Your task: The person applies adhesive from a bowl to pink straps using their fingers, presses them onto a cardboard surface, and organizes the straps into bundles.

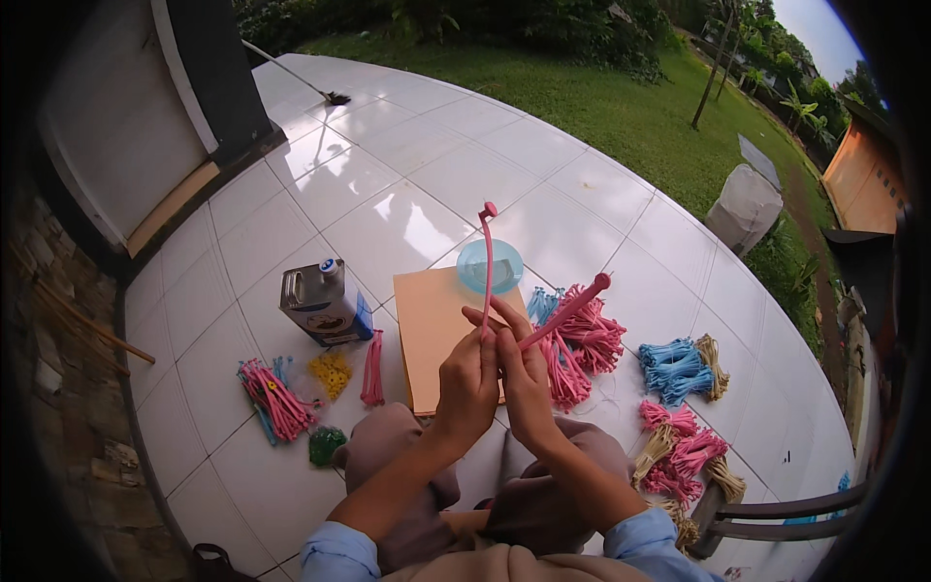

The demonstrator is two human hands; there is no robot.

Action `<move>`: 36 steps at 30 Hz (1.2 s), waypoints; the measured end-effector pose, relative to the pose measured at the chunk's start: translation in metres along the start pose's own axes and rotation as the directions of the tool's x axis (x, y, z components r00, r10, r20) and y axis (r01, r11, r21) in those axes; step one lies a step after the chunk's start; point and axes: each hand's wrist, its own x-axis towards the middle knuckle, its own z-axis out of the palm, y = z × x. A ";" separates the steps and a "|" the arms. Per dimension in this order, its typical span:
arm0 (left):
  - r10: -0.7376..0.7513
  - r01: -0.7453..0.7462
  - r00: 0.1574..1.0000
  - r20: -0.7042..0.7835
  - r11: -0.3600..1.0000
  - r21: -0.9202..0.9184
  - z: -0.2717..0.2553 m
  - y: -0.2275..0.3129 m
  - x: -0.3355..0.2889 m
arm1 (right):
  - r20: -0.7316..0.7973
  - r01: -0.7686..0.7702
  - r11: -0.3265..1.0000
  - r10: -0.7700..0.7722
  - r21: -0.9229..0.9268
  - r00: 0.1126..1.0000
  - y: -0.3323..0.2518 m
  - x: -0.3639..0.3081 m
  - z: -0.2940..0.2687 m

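Note:
Held together in front of my lap, my left hand and my right hand are closed, fingertips touching. From my left hand a thin, slightly bent pink stick with a knobbed end rises upward. A thicker-looking pink stick with a round end slants up to the right out of my right hand. Whether the two join between the fingers is hidden. Below and beyond the hands lies a tan board. A translucent blue bowl stands at its far edge.
Pink bundles lie right of the board; blue bundles and more pink ones sit farther right. At left are a metal can, yellow pieces, pink sticks and a green bag. A dark chair-like frame stands lower right.

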 end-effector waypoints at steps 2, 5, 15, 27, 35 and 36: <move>-0.079 0.067 0.993 -0.091 0.990 -0.122 0.000 -0.003 0.001 | -0.024 0.025 0.999 -0.024 0.040 0.999 0.005 -0.005 0.006; -0.217 0.149 0.963 -0.159 0.922 -0.358 -0.017 0.001 0.011 | -0.132 0.112 0.992 -0.103 0.063 0.986 0.001 -0.004 0.003; -0.197 0.110 0.976 -0.096 0.819 -0.564 -0.063 -0.007 0.034 | 0.040 0.039 0.977 -0.032 -0.209 0.999 -0.037 0.003 -0.063; -0.226 0.232 0.921 0.318 0.973 0.020 -0.028 -0.110 0.046 | 0.175 -0.157 0.814 0.300 -0.559 0.938 0.024 0.065 -0.166; -0.410 0.345 0.840 0.354 0.909 0.235 -0.006 -0.185 0.051 | 0.184 -0.245 0.821 0.385 -0.516 0.904 0.124 0.112 -0.201; -0.381 0.265 0.844 0.377 0.908 0.325 -0.006 -0.185 0.052 | 0.177 -0.295 0.814 0.430 -0.501 0.885 0.126 0.117 -0.202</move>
